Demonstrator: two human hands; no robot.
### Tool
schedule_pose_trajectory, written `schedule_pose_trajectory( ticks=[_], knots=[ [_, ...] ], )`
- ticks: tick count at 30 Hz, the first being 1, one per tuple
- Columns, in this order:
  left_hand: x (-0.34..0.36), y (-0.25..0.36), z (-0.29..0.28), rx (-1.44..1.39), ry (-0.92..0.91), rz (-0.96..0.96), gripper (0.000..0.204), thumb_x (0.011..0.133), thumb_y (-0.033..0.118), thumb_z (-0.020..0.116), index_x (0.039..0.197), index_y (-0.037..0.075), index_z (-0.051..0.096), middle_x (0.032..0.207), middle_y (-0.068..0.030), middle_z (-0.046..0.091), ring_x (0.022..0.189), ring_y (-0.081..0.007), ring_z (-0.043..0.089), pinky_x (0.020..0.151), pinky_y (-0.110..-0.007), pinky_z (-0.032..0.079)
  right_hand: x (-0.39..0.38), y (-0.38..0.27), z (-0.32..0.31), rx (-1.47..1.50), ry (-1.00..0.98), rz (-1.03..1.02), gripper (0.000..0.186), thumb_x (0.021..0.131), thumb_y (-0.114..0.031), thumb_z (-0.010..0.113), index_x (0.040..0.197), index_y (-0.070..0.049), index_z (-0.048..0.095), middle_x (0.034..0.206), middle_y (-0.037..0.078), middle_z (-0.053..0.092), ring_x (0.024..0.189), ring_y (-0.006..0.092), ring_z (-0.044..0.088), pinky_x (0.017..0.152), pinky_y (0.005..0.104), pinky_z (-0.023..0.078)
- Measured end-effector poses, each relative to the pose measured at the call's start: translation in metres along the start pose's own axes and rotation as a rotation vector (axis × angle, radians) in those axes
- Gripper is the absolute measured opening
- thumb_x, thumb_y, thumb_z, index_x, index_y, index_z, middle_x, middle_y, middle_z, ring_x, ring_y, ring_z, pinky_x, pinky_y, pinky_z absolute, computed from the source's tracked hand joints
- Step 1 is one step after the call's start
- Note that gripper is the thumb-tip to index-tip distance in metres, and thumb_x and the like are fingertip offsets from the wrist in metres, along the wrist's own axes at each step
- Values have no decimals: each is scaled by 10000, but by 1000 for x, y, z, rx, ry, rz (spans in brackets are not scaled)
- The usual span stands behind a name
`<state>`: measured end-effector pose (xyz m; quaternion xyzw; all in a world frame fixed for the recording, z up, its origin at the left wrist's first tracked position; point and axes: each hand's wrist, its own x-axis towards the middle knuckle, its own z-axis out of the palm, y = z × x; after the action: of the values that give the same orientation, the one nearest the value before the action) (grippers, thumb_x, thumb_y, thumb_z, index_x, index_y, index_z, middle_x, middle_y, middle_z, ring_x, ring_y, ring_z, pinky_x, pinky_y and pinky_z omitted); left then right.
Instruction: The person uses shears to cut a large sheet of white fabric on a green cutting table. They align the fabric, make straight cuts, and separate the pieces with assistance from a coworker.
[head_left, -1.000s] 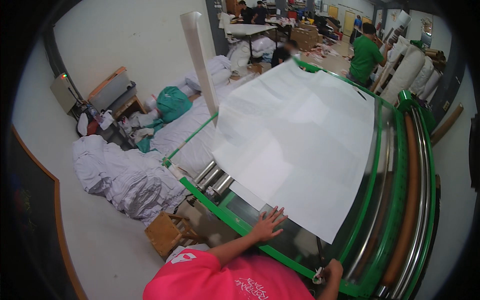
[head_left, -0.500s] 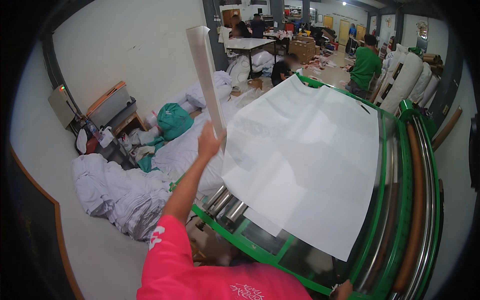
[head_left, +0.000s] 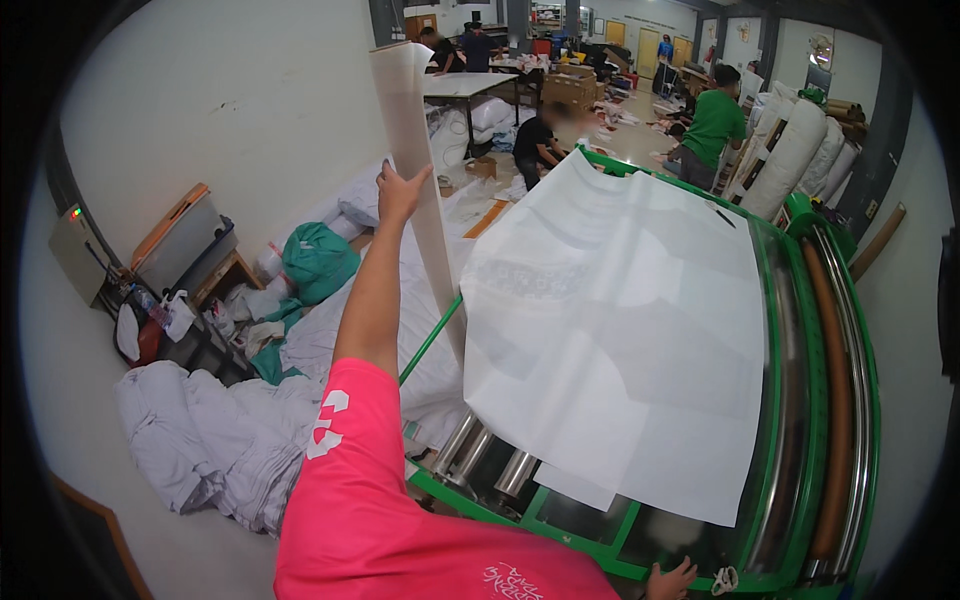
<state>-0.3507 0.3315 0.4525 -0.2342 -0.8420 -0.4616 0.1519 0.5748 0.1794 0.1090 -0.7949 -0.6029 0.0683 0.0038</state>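
My left hand, its arm stretched forward, grips the side of a tall, narrow roll of white paper that stands tilted at the left side of the green-framed roller machine. Some of its fingers are hidden behind the roll. Over the machine lies a large white sheet, wrinkled, with a faint grey pattern showing toward its left side. Low at the front edge, my right hand has its fingers apart and holds nothing. Beside it is a small white looped object, perhaps scissor handles.
White cloth is heaped left of the machine, with a green bundle behind it. Metal rollers show under the sheet. A dark pen-like object lies on its far right corner. Other people work beyond, one in green.
My left hand has moved higher up the paper roll. My right hand has come further into view with its fingers spread. The whole view has shifted slightly.
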Motion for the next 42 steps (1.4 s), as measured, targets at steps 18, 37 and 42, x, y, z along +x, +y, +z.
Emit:
schedule_pose_trajectory(
  ticks=[18, 37, 42],
  knots=[
    [49, -35, 38, -360, 172, 192, 891, 778, 464, 992, 1408, -56, 637, 1293, -258, 772, 1204, -391, 755, 1037, -467, 581, -49, -94, -7, -98, -120, 64, 939, 962, -594, 761, 1686, -89, 442, 1748, 320, 348, 1566, 544, 384, 1272, 647, 340],
    [-47, -160, -299, -407, 497, 77, 773, 767, 341, 1030, 1316, -111, 725, 1255, -219, 780, 1095, -299, 754, 969, -393, 586, -43, -72, 64, -73, -230, 58, 915, 1034, -489, 726, 1732, -114, 269, 1779, 343, 138, 1619, 539, 213, 1175, 770, 321],
    [-93, -146, -381, -180, 531, 110, 800, 760, 402, 1027, 1310, -100, 733, 1217, -214, 793, 1054, -299, 773, 965, -393, 595, -33, -72, 49, -24, -271, -34, 923, 1020, -495, 743, 1686, -41, 292, 1715, 403, 201, 1601, 558, 232, 1183, 756, 324]
  ],
)
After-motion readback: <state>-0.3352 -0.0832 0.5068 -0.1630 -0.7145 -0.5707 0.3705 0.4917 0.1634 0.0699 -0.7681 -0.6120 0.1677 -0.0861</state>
